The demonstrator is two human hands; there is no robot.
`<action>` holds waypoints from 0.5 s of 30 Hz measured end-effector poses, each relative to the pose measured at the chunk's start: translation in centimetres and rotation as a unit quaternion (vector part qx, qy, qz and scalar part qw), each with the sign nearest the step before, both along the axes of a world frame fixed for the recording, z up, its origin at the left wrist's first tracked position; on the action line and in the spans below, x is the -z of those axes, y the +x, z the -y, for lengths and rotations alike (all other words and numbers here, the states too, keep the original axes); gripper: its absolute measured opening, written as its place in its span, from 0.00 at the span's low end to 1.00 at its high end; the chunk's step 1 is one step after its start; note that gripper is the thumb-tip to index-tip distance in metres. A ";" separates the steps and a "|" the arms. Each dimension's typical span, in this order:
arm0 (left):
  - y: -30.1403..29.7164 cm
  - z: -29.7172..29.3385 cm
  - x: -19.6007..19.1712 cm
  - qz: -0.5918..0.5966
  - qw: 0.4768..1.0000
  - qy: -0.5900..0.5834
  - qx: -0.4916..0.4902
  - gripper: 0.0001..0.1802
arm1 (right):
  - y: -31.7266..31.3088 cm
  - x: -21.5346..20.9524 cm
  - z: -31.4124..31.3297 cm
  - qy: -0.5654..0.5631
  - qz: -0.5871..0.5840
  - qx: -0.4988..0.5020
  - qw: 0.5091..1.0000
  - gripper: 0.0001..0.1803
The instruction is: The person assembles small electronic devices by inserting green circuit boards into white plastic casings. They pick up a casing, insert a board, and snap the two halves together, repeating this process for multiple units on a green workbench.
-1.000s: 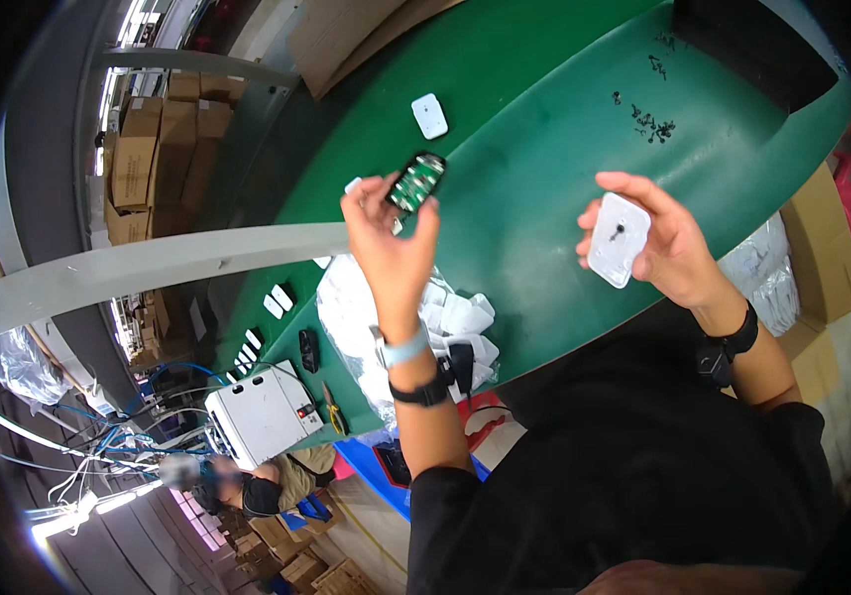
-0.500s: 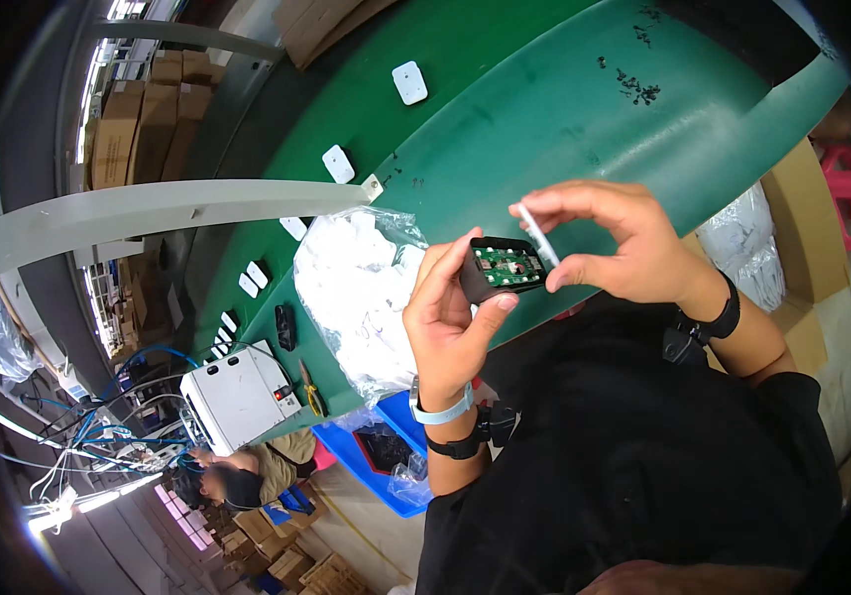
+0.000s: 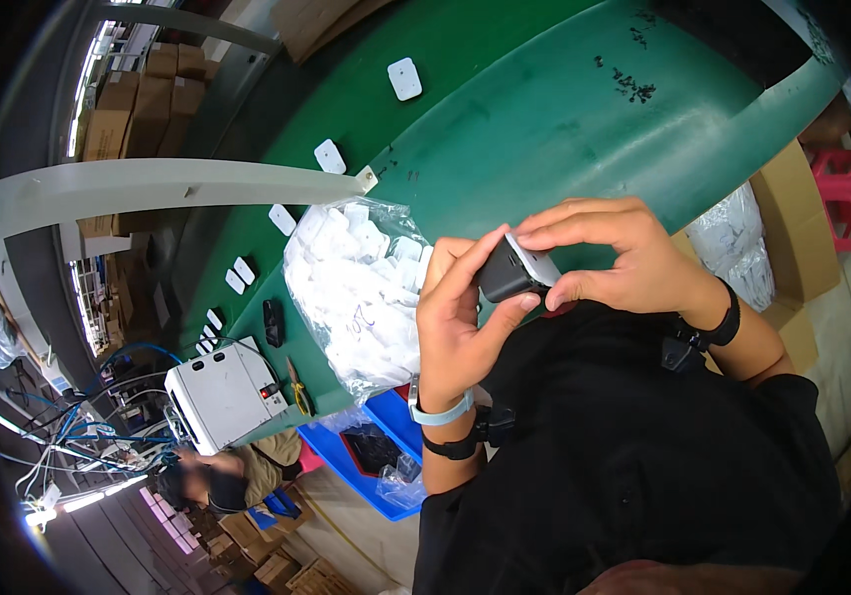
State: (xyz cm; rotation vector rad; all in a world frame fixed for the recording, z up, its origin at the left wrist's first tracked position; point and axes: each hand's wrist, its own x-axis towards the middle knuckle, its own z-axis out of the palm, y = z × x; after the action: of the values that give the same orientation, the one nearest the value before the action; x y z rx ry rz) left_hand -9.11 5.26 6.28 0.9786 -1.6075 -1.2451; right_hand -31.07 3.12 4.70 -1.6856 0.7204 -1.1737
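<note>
over a smooth green table [image 3: 544,119], left hand [image 3: 460,322] grips a black block [image 3: 505,278]; right hand [image 3: 624,258] presses a white cover [image 3: 536,262].

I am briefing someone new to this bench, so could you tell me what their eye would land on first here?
First, the two hands meeting at the centre: the left hand grips a small black casing while the right hand presses a white cover onto its end. Just left of them lies a clear bag of white parts on the green conveyor belt, which carries scattered white covers toward the upper left.
</note>
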 end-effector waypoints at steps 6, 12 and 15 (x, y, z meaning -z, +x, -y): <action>0.1 -0.5 0.6 -0.002 1.000 0.001 -0.029 0.34 | 0.3 0.7 0.0 -0.004 0.004 0.004 1.000 0.23; -0.6 -1.5 1.8 -0.108 0.990 0.021 -0.085 0.32 | 0.3 -0.1 -0.5 0.034 0.001 -0.011 0.999 0.22; -0.7 -1.8 2.0 -0.073 0.992 -0.032 -0.100 0.31 | 0.1 0.1 -0.8 0.026 -0.007 -0.001 1.000 0.21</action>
State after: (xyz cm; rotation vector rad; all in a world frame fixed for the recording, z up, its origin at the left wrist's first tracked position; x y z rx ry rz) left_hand -9.86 7.02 4.29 0.9599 -1.3928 -1.0950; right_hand -31.00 3.88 4.64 -1.6519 0.7517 -1.1331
